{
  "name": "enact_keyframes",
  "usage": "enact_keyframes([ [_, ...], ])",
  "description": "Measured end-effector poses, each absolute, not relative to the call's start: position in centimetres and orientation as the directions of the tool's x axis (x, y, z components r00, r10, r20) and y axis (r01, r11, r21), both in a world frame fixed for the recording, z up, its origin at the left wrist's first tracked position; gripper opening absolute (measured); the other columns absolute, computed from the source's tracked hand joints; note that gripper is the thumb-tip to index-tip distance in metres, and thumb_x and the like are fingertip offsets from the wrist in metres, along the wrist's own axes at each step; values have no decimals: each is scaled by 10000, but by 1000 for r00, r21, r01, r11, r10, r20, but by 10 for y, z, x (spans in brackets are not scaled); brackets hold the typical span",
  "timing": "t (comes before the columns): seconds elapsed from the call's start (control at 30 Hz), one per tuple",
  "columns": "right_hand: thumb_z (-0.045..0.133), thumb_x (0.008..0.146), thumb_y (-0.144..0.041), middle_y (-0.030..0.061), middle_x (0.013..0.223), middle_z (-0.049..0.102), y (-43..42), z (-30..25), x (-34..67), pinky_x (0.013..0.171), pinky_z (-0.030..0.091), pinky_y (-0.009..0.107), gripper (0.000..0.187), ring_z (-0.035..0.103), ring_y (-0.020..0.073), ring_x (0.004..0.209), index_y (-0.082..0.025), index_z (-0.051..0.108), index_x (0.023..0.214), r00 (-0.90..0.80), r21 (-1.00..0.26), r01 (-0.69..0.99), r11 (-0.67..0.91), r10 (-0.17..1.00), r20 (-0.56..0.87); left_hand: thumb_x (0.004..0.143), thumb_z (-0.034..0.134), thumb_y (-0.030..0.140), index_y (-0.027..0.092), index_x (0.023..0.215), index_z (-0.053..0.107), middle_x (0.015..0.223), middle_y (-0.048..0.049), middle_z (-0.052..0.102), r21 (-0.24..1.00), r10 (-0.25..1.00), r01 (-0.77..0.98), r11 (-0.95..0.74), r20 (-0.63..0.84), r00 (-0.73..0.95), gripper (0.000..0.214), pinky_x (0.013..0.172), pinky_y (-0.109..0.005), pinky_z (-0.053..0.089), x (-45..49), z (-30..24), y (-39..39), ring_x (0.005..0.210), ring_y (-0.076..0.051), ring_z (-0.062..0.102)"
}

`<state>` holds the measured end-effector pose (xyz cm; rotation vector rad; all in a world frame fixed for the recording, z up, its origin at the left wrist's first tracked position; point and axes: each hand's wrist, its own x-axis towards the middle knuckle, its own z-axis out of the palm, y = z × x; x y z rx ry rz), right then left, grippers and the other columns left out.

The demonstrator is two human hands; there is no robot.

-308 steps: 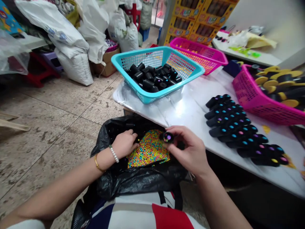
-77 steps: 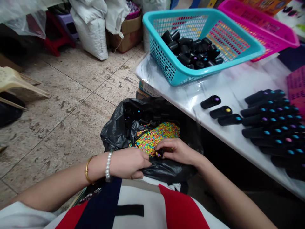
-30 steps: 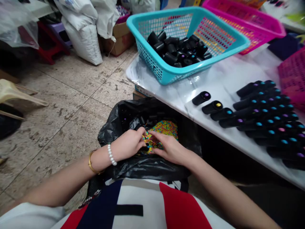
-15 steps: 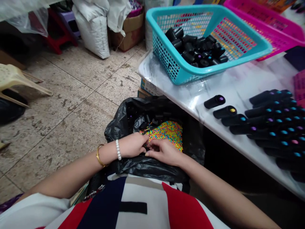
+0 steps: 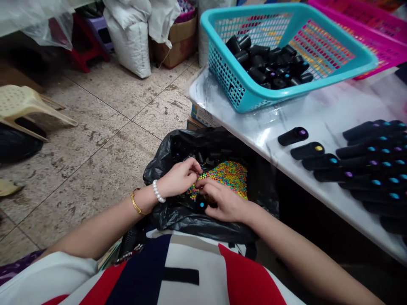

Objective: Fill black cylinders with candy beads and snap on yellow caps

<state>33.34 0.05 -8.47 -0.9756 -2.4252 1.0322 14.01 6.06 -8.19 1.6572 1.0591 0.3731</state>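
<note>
My right hand (image 5: 224,202) is curled round a small black cylinder with a blue dot on its end (image 5: 201,205), low over an open black plastic bag (image 5: 165,148). My left hand (image 5: 180,176), wearing a pearl bracelet, has its fingertips pinched together just above and left of it; what they hold, if anything, is too small to make out. Inside the bag lies a heap of tiny multicoloured beads (image 5: 230,173), partly behind my right hand. Loose black cylinders (image 5: 216,156) lie at the back of the bag, in shadow.
On the table (image 5: 267,142) at my right lie rows of black cylinders with coloured dots (image 5: 375,163). A turquoise basket (image 5: 257,95) holds more black pieces, and a pink basket (image 5: 389,42) stands behind. A beige plastic stool (image 5: 19,101) and white sacks (image 5: 130,42) stand on the floor.
My hands, earlier close together, have parted. The left has risen a little, fingers pinched, while the blue-dotted end of the black cylinder has come into sight at the right hand.
</note>
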Motion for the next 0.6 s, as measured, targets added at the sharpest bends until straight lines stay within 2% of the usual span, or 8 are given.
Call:
enact_keyframes([
  [0.1,548,705,-85,80,1018,558,5,-87,344,791,470,283,297,545,178,928,-163,494,986,-639,-659,575,485,769,9,778,465,122,168,910,564,839,-13,644,884,794,461,-72,-229,563,171,672,-235,473,140,-81,61,746,-130,601],
  [0.2,543,797,-160,65,954,552,9,-91,351,670,442,265,223,533,168,801,-160,505,1017,-649,-433,711,553,753,-104,797,480,139,167,925,586,814,-16,656,813,738,542,-213,-230,635,169,691,-247,470,142,-80,58,744,-143,608],
  [0.3,474,898,-185,74,942,558,11,-94,348,669,415,282,171,511,192,829,-170,542,1055,-712,-194,702,686,686,-149,814,465,129,150,921,595,867,-57,674,690,692,621,-371,-241,681,168,755,-281,470,144,-80,54,815,-182,631],
  [0.37,445,929,-190,90,935,564,11,-94,342,700,416,305,158,494,215,874,-158,574,1014,-743,-118,668,735,651,-154,845,421,133,133,935,589,869,-89,680,606,683,675,-421,-277,676,190,755,-305,472,145,-82,51,821,-210,646],
  [0.47,453,930,-192,100,925,583,7,-94,331,711,426,319,161,490,222,873,-139,605,925,-791,-150,607,780,577,-201,875,381,150,110,1002,567,840,-114,685,548,687,723,-421,-327,648,229,707,-317,476,146,-84,49,791,-234,663],
  [0.53,454,929,-183,98,915,600,5,-95,327,722,436,317,172,505,215,872,-137,619,905,-816,-239,576,782,532,-225,873,384,141,112,1025,560,853,-110,688,576,696,710,-405,-310,648,234,711,-311,474,145,-84,49,805,-229,663],
  [0.6,470,917,-160,95,943,619,5,-96,328,763,449,313,168,532,204,898,-144,636,941,-804,-371,592,715,556,-212,869,397,135,128,1017,564,872,-89,688,636,720,676,-373,-262,643,224,723,-294,470,144,-83,50,811,-205,657],
])
